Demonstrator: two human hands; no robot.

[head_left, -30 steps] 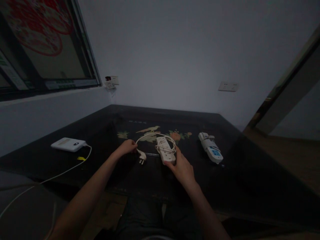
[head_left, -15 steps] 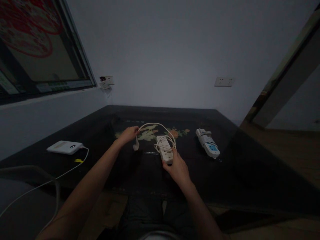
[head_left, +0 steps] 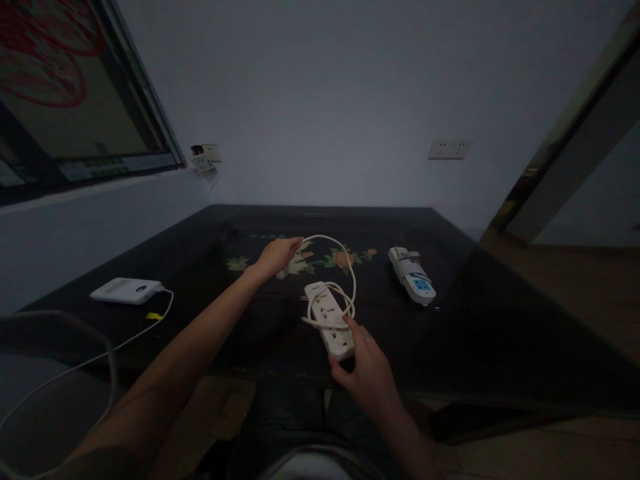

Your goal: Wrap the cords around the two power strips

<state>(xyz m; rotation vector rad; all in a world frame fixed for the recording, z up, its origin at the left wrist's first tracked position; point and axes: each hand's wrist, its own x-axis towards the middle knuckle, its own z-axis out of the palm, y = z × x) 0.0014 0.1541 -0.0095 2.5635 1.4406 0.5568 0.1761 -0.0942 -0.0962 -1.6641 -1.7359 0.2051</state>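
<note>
A white power strip (head_left: 327,315) is tilted toward me near the table's front edge, with several loops of its cord lying over the sockets. My right hand (head_left: 364,360) grips the strip's near end, thumb on the near side and fingers at the cord loops. From the strip the white cord (head_left: 354,270) arcs up and left to my left hand (head_left: 280,256), which pinches it between closed fingers. The plug hangs just below that hand, partly hidden. To the right lies a second power strip (head_left: 413,277) with a blue socket face, its cord wound tightly around it.
The black table (head_left: 480,333) bears a painted flower pattern. A white power bank (head_left: 127,291) with a cable and yellow tag (head_left: 154,316) lies on the left. Wall sockets (head_left: 449,149) are behind, and a window (head_left: 75,87) is at upper left.
The power strip and my right hand have come closer to me. My left hand has moved right and slightly up with the cord, and the plug is now mostly behind it.
</note>
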